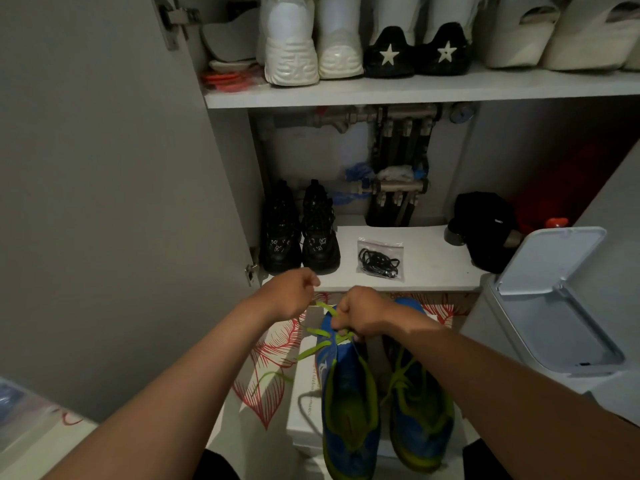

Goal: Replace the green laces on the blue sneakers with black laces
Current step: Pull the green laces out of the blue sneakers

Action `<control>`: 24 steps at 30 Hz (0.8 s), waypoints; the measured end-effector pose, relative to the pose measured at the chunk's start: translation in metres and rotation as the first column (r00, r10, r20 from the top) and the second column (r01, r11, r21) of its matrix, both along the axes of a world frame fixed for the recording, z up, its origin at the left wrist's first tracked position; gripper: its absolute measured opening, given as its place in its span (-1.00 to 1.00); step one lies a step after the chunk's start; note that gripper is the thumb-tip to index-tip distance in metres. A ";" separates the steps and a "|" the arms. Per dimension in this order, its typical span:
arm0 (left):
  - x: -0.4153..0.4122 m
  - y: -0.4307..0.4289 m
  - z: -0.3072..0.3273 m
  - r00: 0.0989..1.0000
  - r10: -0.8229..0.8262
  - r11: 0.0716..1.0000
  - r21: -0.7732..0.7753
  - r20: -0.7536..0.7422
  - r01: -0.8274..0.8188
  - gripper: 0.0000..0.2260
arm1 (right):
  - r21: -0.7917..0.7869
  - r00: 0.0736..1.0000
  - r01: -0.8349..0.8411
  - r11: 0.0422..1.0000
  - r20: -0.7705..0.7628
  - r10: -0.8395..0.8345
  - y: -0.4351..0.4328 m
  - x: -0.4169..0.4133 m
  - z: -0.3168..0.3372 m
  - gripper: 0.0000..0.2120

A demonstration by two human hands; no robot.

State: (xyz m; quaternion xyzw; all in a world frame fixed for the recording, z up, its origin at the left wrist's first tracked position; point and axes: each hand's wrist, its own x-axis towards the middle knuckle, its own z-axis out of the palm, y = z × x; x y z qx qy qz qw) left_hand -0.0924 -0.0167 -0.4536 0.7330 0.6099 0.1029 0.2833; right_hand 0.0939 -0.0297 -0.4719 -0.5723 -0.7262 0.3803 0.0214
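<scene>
Two blue sneakers with green lining stand on a white shoebox (304, 403), the left sneaker (348, 407) beside the right sneaker (420, 410). A green lace (311, 351) hangs loose from the left sneaker's toe end and trails left over the box. My left hand (291, 294) pinches one strand of that lace, raised above the shoe. Near the lace holes at the sneaker's front, my right hand (363, 315) grips the shoe and lace. The right sneaker keeps its green lace. A clear bag of black laces (380, 259) lies on the lower cabinet shelf (429, 271).
Black sneakers (299, 233) stand at the shelf's left, a black cap (485, 230) at its right. White and black shoes fill the upper shelf (415, 88). A grey bin with raised lid (554, 306) stands right. The open cabinet door (121, 202) is at left. A floral mat (270, 368) lies under the box.
</scene>
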 end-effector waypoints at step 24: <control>0.005 -0.019 0.049 0.959 0.195 0.979 0.022 0.206 -0.203 -0.75 | -0.126 0.995 0.079 0.989 -0.051 -0.086 -0.018 0.009 0.007 -0.84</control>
